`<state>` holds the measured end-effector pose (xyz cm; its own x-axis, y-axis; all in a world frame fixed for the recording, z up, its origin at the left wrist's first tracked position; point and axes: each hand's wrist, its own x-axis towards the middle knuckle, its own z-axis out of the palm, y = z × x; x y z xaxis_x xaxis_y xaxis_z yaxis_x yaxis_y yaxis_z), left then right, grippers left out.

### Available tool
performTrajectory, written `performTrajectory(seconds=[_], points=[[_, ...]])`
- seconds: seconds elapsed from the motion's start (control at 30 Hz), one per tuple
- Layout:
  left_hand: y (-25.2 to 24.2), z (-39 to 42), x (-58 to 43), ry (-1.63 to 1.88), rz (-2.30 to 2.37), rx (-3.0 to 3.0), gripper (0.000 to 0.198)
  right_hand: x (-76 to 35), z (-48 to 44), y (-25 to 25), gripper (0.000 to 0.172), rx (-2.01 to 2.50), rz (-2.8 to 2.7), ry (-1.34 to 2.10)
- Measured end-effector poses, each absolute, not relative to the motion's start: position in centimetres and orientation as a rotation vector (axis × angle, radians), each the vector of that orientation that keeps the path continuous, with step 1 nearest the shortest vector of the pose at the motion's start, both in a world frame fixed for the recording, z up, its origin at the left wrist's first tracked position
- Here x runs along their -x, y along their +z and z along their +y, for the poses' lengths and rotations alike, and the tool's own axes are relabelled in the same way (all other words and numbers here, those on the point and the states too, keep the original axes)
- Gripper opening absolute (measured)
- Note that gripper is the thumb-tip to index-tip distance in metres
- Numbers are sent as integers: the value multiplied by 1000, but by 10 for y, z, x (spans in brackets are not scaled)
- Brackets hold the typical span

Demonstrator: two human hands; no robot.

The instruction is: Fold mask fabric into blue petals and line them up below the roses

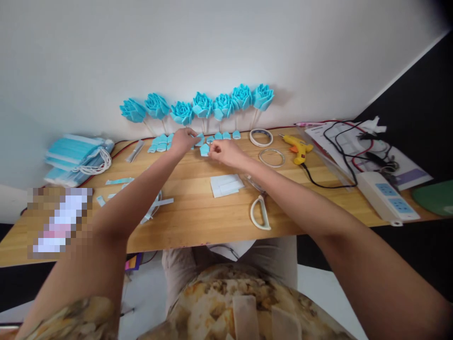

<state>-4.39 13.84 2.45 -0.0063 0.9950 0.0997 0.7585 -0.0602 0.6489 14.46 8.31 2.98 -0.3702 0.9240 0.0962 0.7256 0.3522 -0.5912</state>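
Both my arms reach to the far side of a wooden table [198, 212]. My left hand [183, 139] is closed, its fingers pinching a small blue folded petal piece [200, 139] in a row of such pieces [161, 141] by the wall. My right hand [226, 151] is closed too, fingertips on another blue petal piece [205, 150] lying on the table. Several blue fabric roses [202, 105] on sticks lean against the white wall just behind the hands.
A stack of blue face masks [76, 158] lies at the left. White cut pieces [226, 184] and scissors [260, 210] lie mid-table. Two tape rolls [261, 137], a yellow glue gun [297, 147], a power strip [387, 196] and tangled cables [354, 146] are at the right.
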Motion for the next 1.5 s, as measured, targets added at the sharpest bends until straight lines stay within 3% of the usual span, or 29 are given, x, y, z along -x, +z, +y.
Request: performTrajectory(seconds=[0.1,0.27,0.5,0.57,1.3,1.5], points=[[37,100,49,993,1432,-1480,8,-160,47,41,14,1208,-1904,895],[53,38,37,1084,978,-1014,15,-170,-6,50,19,992,-1653,1271],[67,14,27,1077,969,-973,5,-175,-27,53,77,1060,-1723,1249],[67,13,25,1106,978,-974,7,-177,-27,54,82,1087,-1745,1205],[48,17,17,1082,1069,-1191,33,-169,-13,52,85,1311,-1984,751],[46,21,23,1054,1090,-1200,40,-166,0,49,75,1267,-1923,849]])
